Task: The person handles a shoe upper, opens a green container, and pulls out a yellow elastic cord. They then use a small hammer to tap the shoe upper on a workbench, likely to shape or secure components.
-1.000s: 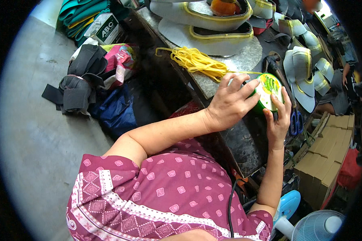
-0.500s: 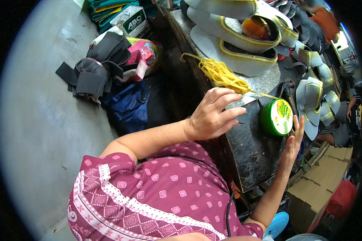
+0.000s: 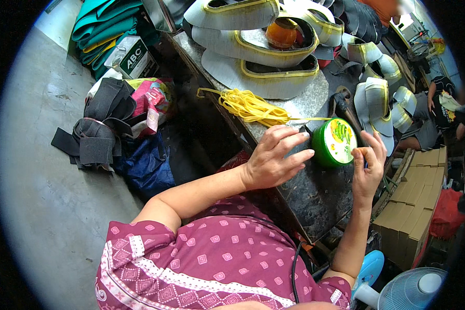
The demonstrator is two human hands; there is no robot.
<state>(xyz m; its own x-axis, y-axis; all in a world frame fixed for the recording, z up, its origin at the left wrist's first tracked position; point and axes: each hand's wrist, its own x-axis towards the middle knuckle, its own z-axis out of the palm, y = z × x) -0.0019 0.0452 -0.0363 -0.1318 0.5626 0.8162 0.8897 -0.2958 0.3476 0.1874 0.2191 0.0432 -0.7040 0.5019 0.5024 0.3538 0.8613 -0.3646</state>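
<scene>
The left hand (image 3: 279, 155) is loosely spread, fingers bent, holding nothing, just short of the green tub (image 3: 321, 149). On the tub's other side, the right hand (image 3: 369, 168) has thumb and forefinger drawn close together at the edge of the white lid (image 3: 342, 138), its other fingers raised; whether it grips anything, I cannot tell. The tub sits between the two hands on the dark worktop (image 3: 312, 204), lid facing up. From a bundle of yellow strips (image 3: 253, 107), a single strand runs to the tub's far edge. The bundle lies on a speckled grey slab (image 3: 318, 102), beside curved grey pieces with yellow edging (image 3: 227, 72). Farther out are cardboard boxes (image 3: 413, 191) and a fan (image 3: 411, 293) on the right, and a pile of black pieces (image 3: 98, 129) and folded green sheets (image 3: 103, 31) on the left.
</scene>
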